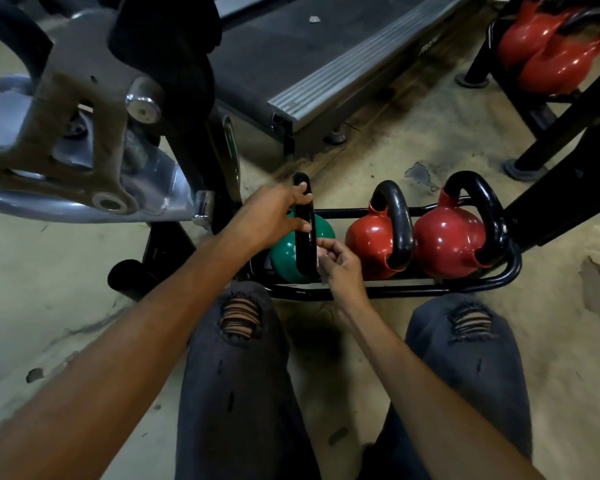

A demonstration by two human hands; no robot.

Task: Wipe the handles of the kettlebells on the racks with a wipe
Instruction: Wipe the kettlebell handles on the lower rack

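Note:
A green kettlebell (286, 252) with a black handle (305, 244) sits at the left end of a low black rack (465, 287). My left hand (274, 216) grips the upper part of that handle. My right hand (340, 263) pinches a small pale wipe (321, 254) against the handle's right side, lower down. Two red kettlebells (371, 240) (447, 242) with black handles stand to the right in the same rack.
A grey metal machine frame (77, 140) hangs over the left. A treadmill deck (326, 64) lies behind the rack. Another black rack (548, 143) with red kettlebells (551, 53) stands at the upper right. My knees in torn dark jeans (239, 358) are just in front.

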